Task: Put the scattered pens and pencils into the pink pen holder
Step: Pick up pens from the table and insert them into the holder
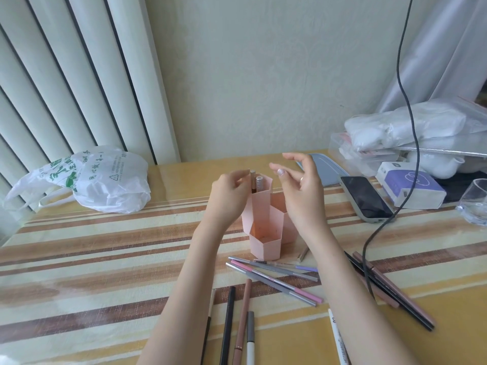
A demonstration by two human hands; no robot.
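Note:
The pink pen holder (266,227), made of hexagonal compartments, stands mid-table. Two pens (257,181) stand upright in its tallest compartment. My left hand (228,196) is at the holder's left, its curled fingertips pinching the top of the left pen. My right hand (299,188) hovers at the holder's right with fingers spread, holding nothing. Several grey and pink pencils (276,277) lie crossed just in front of the holder. More dark and brown pencils (238,325) lie near the front edge, others (395,291) lie to the right, and a white pen (338,338) shows beside my right forearm.
A white plastic bag (105,180) sits at the back left. A phone (365,198), a tissue pack (411,189), a glass (474,204) and stacked bags and boxes (400,127) crowd the back right. A black cable (369,248) hangs down across the right pencils.

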